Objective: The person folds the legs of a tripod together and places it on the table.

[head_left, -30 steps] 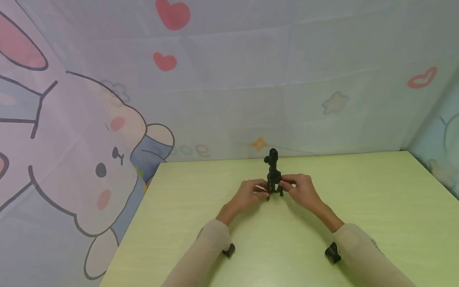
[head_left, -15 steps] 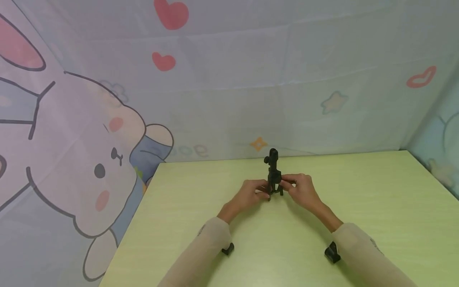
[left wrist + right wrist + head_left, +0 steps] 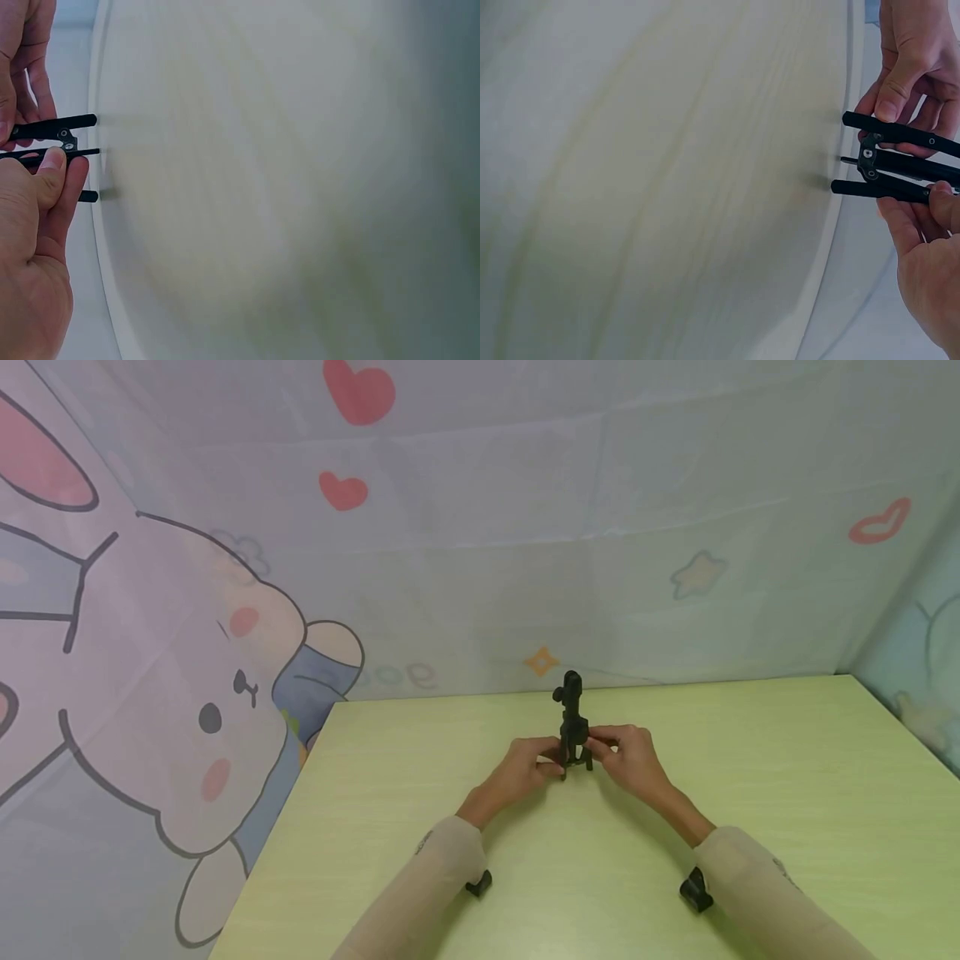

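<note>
A small black tripod (image 3: pixel 572 706) stands upright near the back of the table, its legs only slightly spread. From the left side, my left hand (image 3: pixel 517 770) pinches one of its legs between thumb and fingers. My right hand (image 3: pixel 634 762) pinches the tripod on the opposite side, just below its middle joint. In the left wrist view, the leg tips and a small hinged brace (image 3: pixel 68 141) show between the hands, while the upper part lies out of frame. The right wrist view shows the feet close to the tabletop, with a leg (image 3: pixel 881 187) at my right fingertips.
The pale yellow-green table (image 3: pixel 750 793) extends around both arms. Close behind the tripod hangs a printed cloth backdrop (image 3: pixel 480 552) with a cartoon rabbit. Black wrist devices (image 3: pixel 696 890) sit under both sleeves.
The tripod's left leg has shifted slightly inward to the right with my left fingers. My right hand stays almost in place, and the tripod remains standing.
</note>
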A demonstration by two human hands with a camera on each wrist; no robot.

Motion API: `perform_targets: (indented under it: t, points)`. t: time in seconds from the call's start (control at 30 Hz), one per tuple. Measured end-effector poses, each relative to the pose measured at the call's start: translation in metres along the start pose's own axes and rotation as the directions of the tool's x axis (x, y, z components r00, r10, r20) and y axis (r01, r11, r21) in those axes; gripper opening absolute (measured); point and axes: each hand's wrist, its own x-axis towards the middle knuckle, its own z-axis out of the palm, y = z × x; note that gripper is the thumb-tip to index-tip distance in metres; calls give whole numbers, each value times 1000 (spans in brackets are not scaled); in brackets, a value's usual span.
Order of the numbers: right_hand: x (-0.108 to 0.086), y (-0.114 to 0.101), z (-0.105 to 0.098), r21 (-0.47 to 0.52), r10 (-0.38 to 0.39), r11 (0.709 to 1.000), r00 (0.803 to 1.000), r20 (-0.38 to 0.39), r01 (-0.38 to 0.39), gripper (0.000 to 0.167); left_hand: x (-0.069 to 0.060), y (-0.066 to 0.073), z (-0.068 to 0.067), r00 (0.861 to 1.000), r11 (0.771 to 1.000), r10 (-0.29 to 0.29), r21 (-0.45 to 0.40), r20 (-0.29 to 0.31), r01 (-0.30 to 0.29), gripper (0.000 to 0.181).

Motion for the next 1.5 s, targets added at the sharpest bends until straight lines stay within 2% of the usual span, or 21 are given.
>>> perform_targets:
  t: [0.13,0.57,0.9,1.27,1.5]
  points:
    - [0,0,1,0,-3,1000,1000,-6,3,16,0,0,1,1000,1000,-4,17,-10,4,17]
    - [-1,-1,2,14,27,1000,1000,-11,-27,16,0,0,4,999,999,-33,-4,-23,33,17]
    - [0,-5,3,-28,19,999,999,-26,-20,16,0,1,3,998,999,-46,2,-34,46,17]
    - [0,-6,5,-52,4,999,1000,-18,-5,16,-1,2,-5,993,990,-116,-79,34,119,23]
    - [0,-5,6,-62,-5,998,1000,-16,4,15,2,0,-5,991,988,-127,-88,38,130,23]
